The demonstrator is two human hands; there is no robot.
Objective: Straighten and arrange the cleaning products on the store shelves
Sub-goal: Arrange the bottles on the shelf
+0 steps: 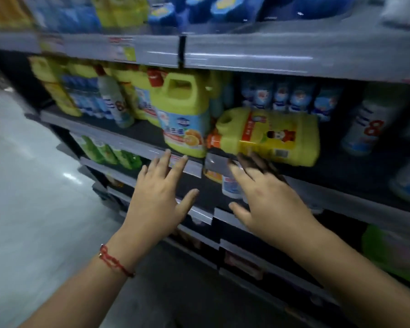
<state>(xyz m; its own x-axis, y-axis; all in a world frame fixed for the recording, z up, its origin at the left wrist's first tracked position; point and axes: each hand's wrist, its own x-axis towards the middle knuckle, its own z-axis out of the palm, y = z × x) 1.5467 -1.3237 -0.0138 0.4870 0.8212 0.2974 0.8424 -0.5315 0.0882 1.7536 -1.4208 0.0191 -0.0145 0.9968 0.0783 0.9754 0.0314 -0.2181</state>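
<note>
A yellow jug (pixel 268 136) lies on its side at the front of the middle shelf (pixel 137 131), its orange cap pointing left. Beside it an upright yellow jug (pixel 182 114) with a red cap stands at the shelf edge. My left hand (pixel 159 197) hovers in front of the shelf edge below the upright jug, fingers straight and spread, holding nothing. My right hand (pixel 268 197) reaches up with straight fingers, its blurred fingertips at the underside of the fallen jug. Whether they touch it is unclear.
More yellow jugs and a white bottle (pixel 114 100) stand further left on the same shelf, with blue-and-white bottles (pixel 291 98) behind and to the right. Green packs (pixel 109 150) sit on the shelf below. Blue packs (pixel 213 8) fill the top shelf. Grey floor (pixel 21 185) lies left.
</note>
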